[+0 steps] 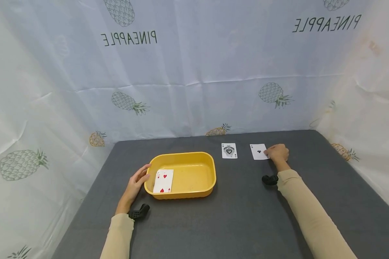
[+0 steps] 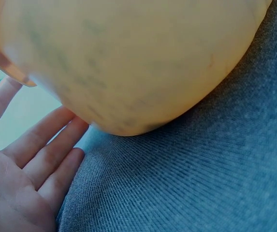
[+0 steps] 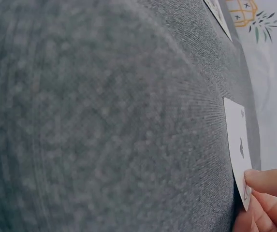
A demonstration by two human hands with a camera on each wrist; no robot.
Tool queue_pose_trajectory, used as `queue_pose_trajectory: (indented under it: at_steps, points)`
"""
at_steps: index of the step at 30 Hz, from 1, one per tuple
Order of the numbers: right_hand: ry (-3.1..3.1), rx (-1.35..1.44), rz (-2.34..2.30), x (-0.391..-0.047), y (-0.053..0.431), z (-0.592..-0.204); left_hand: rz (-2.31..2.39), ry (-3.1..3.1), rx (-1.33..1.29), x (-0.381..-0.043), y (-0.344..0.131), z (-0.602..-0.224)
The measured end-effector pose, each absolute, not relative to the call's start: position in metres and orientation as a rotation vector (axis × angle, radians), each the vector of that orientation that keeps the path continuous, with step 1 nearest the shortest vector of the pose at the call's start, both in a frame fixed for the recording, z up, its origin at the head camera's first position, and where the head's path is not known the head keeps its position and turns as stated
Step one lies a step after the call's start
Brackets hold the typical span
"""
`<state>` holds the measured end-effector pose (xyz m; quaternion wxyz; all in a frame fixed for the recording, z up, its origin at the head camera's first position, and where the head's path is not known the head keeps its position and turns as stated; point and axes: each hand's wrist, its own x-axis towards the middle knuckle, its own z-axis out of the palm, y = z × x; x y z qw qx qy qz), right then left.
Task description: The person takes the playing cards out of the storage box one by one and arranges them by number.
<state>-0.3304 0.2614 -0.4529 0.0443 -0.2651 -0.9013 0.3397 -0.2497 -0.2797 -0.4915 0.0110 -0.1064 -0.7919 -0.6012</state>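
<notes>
your right hand (image 1: pixel 277 152) pinches the club card (image 1: pixel 257 151) by its right edge, near the spade card (image 1: pixel 229 150) on the worktop (image 1: pixel 233 223); your left hand (image 1: pixel 137 182), fingers spread, touches the tray (image 1: pixel 192 180).

Booth-like space, pineapple-print curtains (image 1: pixel 188 61)

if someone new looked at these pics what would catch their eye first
Probably the yellow tray, bright on the dark gray table, with a heart card in its left end and the left hand at its left side. Toward the far right, the right hand pinches a club card. Behind, a pale curtain shows pineapple drawings and mirrored lettering.
</notes>
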Motion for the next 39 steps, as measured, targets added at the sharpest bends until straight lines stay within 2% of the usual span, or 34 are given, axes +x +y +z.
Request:
queue_pose_trajectory:
  at_steps: [14, 30, 39]
  points:
    - [-2.696, -0.81, 1.17, -0.326, 0.271, -0.451, -1.869, -2.483, -0.304, -0.249, -0.278, -0.49]
    - [-2.636, -0.398, 1.715, -0.309, 0.241, -0.432, -1.863, -2.479, -0.329, -0.249, -0.28, -0.492]
    - [-2.595, -0.262, 1.926, -0.301, 0.218, -0.427, -1.859, -2.487, -0.308, -0.25, -0.279, -0.49]
